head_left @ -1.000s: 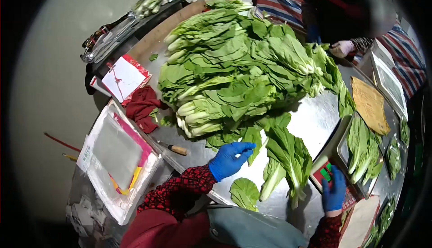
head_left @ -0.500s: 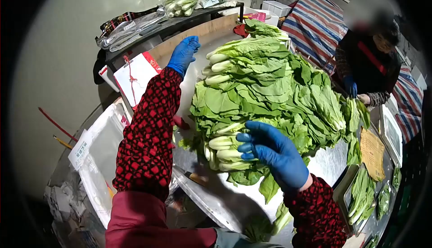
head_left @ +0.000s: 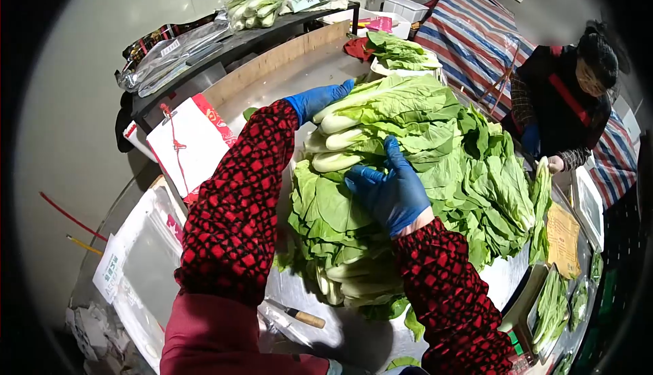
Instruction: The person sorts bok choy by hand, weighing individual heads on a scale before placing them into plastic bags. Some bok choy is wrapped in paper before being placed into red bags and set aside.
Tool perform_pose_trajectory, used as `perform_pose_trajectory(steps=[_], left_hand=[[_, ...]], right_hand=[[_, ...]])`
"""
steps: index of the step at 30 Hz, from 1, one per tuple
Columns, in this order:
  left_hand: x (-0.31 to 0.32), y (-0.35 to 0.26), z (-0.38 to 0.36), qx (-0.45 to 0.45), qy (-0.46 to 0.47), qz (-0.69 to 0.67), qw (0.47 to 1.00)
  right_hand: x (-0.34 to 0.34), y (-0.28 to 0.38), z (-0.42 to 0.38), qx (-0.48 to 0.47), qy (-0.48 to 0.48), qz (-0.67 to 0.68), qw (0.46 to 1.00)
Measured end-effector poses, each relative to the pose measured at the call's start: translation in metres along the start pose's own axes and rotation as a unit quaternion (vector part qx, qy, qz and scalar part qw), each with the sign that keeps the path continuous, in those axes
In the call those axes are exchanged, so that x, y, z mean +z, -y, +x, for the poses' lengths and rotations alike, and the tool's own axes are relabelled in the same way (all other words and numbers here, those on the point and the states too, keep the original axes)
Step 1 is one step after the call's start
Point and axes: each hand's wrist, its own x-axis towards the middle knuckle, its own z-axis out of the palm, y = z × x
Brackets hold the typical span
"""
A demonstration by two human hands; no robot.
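Observation:
A large heap of bok choy [head_left: 371,201], with broad green leaves and pale stalks, lies on the metal table in front of me. My left hand [head_left: 321,100], in a blue glove, rests along the far side of the upper stalks [head_left: 338,140] with its fingers stretched out. On the near side of those same stalks is my right hand [head_left: 393,190], also blue-gloved, its thumb and fingers apart over the leaves. The bunch lies between both hands, and neither is closed around it. Another row of pale stalks [head_left: 357,280] shows at the heap's near end.
A wooden-handled knife [head_left: 305,317] lies near the table's front edge. Left are a white foam box [head_left: 146,273] and a clipboard [head_left: 187,145]. Bagged greens [head_left: 255,11] sit on a shelf. At right, a co-worker [head_left: 561,106] handles greens beside a scale [head_left: 534,307] bearing bok choy.
My right hand has moved up and away from the near stalks to the upper bunch. My left hand has come right and down against that bunch. The view has shifted slightly.

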Motion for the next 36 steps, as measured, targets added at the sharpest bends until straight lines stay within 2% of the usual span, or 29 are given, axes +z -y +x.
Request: perform_pose_trajectory(steps=[2,3,4,5,7,9,10,12,13,14,15,17,19,20,21,22,23,25,26,27,28,29,30,31,32,33,34,35,36], left_hand=[[-0.003,-0.007,-0.009,0.102,0.019,0.157,0.982],[0.002,-0.003,-0.010,0.131,-0.061,0.173,0.974],[0.019,-0.009,-0.020,0.161,-0.060,0.167,0.971],[0.038,-0.015,-0.032,0.190,-0.059,0.159,0.967],[0.076,-0.024,-0.059,0.197,-0.084,0.322,0.922],[0.103,-0.024,-0.079,0.187,-0.119,0.315,0.923],[0.119,-0.020,-0.087,0.261,-0.157,0.324,0.896],[0.150,-0.012,-0.103,0.318,-0.193,0.335,0.866],[0.172,-0.014,-0.118,0.286,-0.208,0.347,0.869],[0.196,-0.016,-0.133,0.318,-0.233,0.375,0.839],[0.217,-0.015,-0.141,0.301,-0.223,0.333,0.865],[0.262,-0.007,-0.157,0.308,-0.240,0.328,0.860],[0.304,0.004,-0.168,0.284,-0.193,0.326,0.881],[0.323,0.012,-0.172,0.302,-0.173,0.337,0.875],[0.344,0.020,-0.176,0.302,-0.155,0.323,0.884],[0.365,0.028,-0.179,0.282,-0.140,0.318,0.894],[0.380,0.043,-0.176,0.265,-0.116,0.322,0.901],[0.405,0.071,-0.170,0.180,-0.062,0.323,0.927],[0.414,0.086,-0.166,0.137,-0.001,0.362,0.922],[0.421,0.094,-0.167,0.116,0.079,0.406,0.903],[0.423,0.102,-0.169,0.093,0.149,0.449,0.876],[0.419,0.123,-0.172,0.173,0.193,0.417,0.871],[0.408,0.115,-0.173,0.188,0.206,0.398,0.874],[0.392,0.098,-0.168,0.207,0.220,0.379,0.875],[0.374,0.067,-0.167,0.175,0.142,0.337,0.914],[0.349,0.070,-0.157,0.307,-0.011,0.292,0.906],[0.323,0.040,-0.157,0.267,-0.125,0.297,0.908],[0.294,0.020,-0.152,0.292,-0.223,0.300,0.880],[0.257,0.022,-0.134,0.336,-0.326,0.228,0.853]], right_hand=[[0.012,-0.001,-0.006,-0.008,-0.035,0.007,0.999],[0.011,-0.001,-0.006,-0.003,-0.057,0.010,0.998],[0.003,-0.001,-0.006,0.016,-0.011,0.014,1.000],[0.000,-0.009,-0.004,-0.021,0.046,0.070,0.996],[-0.008,-0.021,-0.011,-0.066,0.112,0.128,0.983],[-0.020,-0.027,-0.026,-0.077,0.102,0.092,0.988],[-0.025,-0.031,-0.035,-0.080,0.124,0.122,0.982],[-0.039,-0.037,-0.063,-0.124,0.122,0.091,0.981],[-0.044,-0.037,-0.082,-0.137,0.117,0.063,0.982],[-0.052,-0.037,-0.102,-0.148,0.134,0.049,0.979],[-0.069,-0.034,-0.123,-0.130,0.111,0.015,0.985],[-0.109,-0.035,-0.161,-0.141,0.107,0.004,0.984],[-0.151,-0.035,-0.207,-0.140,0.090,0.005,0.986],[-0.192,-0.042,-0.227,-0.143,0.098,0.072,0.982],[-0.195,-0.040,-0.253,-0.180,0.078,0.034,0.980],[-0.198,-0.037,-0.273,-0.178,0.037,0.066,0.981],[-0.223,-0.041,-0.292,-0.164,0.052,0.101,0.980],[-0.243,-0.042,-0.322,-0.143,-0.083,0.069,0.984],[-0.263,-0.045,-0.329,-0.142,-0.148,0.043,0.978],[-0.295,-0.050,-0.337,-0.152,-0.211,-0.047,0.964],[-0.301,-0.048,-0.349,-0.108,-0.325,-0.172,0.924],[-0.306,-0.048,-0.359,-0.063,-0.423,-0.293,0.855],[-0.322,-0.054,-0.371,-0.076,-0.416,-0.312,0.851],[-0.306,-0.052,-0.381,-0.084,-0.398,-0.256,0.877],[-0.317,-0.053,-0.388,-0.075,-0.391,-0.261,0.880],[-0.328,-0.057,-0.398,-0.066,-0.386,-0.264,0.882],[-0.329,-0.060,-0.403,-0.114,-0.382,-0.312,0.862],[-0.331,-0.062,-0.407,-0.163,-0.378,-0.359,0.838],[-0.339,-0.065,-0.412,-0.191,-0.390,-0.439,0.787]])
